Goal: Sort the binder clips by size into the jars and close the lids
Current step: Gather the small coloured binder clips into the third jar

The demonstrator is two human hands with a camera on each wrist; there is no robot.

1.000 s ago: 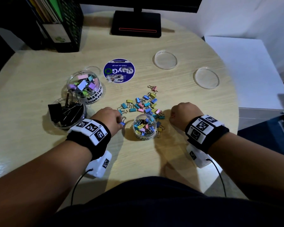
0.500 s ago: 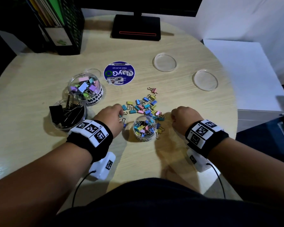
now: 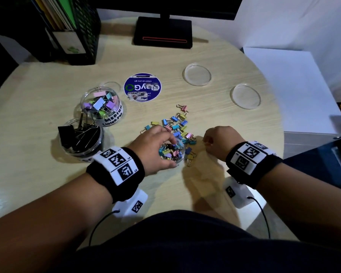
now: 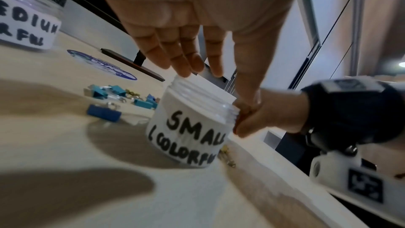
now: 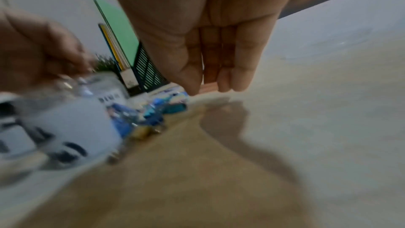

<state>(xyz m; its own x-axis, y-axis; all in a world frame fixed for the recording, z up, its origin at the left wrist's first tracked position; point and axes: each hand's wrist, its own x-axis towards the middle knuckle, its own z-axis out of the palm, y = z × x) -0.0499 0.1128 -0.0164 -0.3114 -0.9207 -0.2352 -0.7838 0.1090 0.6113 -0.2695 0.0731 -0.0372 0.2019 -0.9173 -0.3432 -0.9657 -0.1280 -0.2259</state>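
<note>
The round wooden tabletop [image 3: 47, 99] carries three open clear jars and three clear lids. At the far edge stand one black monitor base [image 3: 162, 33] and one black mesh file holder [image 3: 83, 30] with folders. A round blue sticker [image 3: 142, 87] lies flat near the middle.

The jar of big black clips [image 3: 81, 138] stands at the left. Touching it from behind is the jar labelled MEDIUM [image 3: 101, 105], which holds pastel clips. The jar labelled SMALL COLORFUL [image 4: 190, 131] stands upright in front of the person and holds many little clips.

Two lids [image 3: 196, 74] lie well apart from the jars at the right, and a third lid [image 3: 111, 85] lies just behind the medium jar.

The left hand [image 3: 156, 148] is above the mouth of the small jar; its grip is loose, the fingers [image 4: 181, 58] nearly straight and holding nothing visible. The right hand [image 3: 220, 142] is just to the right of this jar; its grip is curled, thumb against fingers, but what it holds I cannot tell.

A heap of small coloured binder clips [image 3: 177, 125] lies on the tabletop behind and beside the small jar, too many and too close to count.
</note>
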